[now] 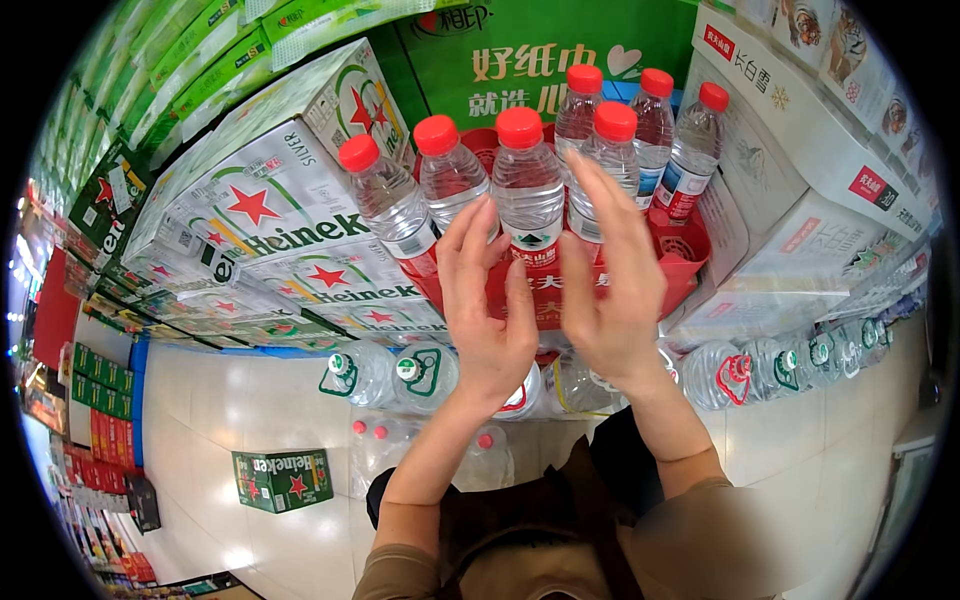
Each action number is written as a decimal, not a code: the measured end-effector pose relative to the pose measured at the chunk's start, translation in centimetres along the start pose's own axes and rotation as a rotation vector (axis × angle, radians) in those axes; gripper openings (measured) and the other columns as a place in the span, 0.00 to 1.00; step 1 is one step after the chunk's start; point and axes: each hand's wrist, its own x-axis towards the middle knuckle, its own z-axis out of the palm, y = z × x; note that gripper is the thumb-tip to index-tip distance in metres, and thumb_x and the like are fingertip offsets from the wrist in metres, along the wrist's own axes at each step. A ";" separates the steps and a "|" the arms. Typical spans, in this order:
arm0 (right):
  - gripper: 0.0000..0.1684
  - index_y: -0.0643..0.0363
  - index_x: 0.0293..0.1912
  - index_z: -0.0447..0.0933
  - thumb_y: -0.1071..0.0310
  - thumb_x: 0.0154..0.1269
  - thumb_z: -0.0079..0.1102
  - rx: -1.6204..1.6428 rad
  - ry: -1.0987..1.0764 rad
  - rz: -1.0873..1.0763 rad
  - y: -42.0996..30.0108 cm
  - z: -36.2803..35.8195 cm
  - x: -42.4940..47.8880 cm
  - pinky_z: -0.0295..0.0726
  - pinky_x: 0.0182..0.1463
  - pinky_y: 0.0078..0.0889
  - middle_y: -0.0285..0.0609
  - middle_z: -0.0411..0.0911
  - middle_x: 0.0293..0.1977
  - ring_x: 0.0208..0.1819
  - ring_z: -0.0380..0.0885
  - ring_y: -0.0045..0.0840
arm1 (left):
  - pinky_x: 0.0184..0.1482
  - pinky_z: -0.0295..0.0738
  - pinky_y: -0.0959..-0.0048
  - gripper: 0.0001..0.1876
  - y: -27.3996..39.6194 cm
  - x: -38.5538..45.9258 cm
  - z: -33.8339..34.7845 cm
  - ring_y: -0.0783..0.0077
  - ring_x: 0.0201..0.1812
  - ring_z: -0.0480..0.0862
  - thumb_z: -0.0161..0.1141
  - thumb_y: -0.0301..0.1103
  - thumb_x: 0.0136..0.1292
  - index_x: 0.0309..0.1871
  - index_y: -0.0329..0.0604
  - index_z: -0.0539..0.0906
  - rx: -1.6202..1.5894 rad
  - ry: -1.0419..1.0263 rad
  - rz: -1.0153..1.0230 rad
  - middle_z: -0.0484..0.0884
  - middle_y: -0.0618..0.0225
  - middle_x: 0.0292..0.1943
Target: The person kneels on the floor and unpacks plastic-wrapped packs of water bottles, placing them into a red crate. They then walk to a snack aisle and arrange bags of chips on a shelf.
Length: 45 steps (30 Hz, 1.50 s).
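Note:
Both of my hands are raised in front of a red display tray (686, 251) that carries several water bottles with red caps. My left hand (484, 300) has its fingers apart, near the front-middle bottle (529, 195) and its left neighbour (452, 169); whether the fingertips touch a bottle I cannot tell. My right hand (615, 277), slightly blurred, is spread at the right of the front-middle bottle, partly covering another bottle (615, 150). A further bottle (390, 202) leans at the left end. At the back right stand more bottles, one (690, 154) beside the white cartons.
Heineken cartons (255, 202) are stacked at the left, white water cartons (787, 165) at the right. Large handled water jugs (427, 375) line the floor along the display. Shrink-wrapped bottles (382, 450) and a green Heineken carton (283, 480) lie nearer. Green tissue packs (217, 67) fill the upper left.

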 end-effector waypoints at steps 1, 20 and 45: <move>0.31 0.72 0.67 0.63 0.80 0.65 0.55 0.030 -0.013 0.035 0.0 1.0 0.5 0.69 0.68 0.44 0.61 0.68 0.65 0.66 0.69 0.50 | 0.66 0.73 0.64 0.29 -0.2 -0.2 0.2 0.62 0.70 0.68 0.50 0.13 0.67 0.71 0.33 0.65 -0.023 0.001 -0.008 0.60 0.56 0.71; 0.29 0.69 0.62 0.68 0.74 0.62 0.62 0.247 0.142 0.276 2.1 5.1 2.0 0.75 0.56 0.41 0.55 0.77 0.51 0.52 0.78 0.44 | 0.70 0.63 0.58 0.36 -1.8 0.5 0.4 0.51 0.71 0.66 0.63 0.24 0.61 0.73 0.35 0.63 0.370 -0.079 0.055 0.66 0.53 0.70; 0.28 0.72 0.68 0.63 0.66 0.76 0.48 0.096 0.251 0.122 1.1 -12.3 5.0 0.69 0.69 0.44 0.61 0.73 0.60 0.65 0.72 0.43 | 0.60 0.72 0.59 0.37 2.2 0.0 10.8 0.50 0.59 0.76 0.72 0.24 0.53 0.68 0.31 0.70 0.011 -0.115 0.237 0.74 0.51 0.62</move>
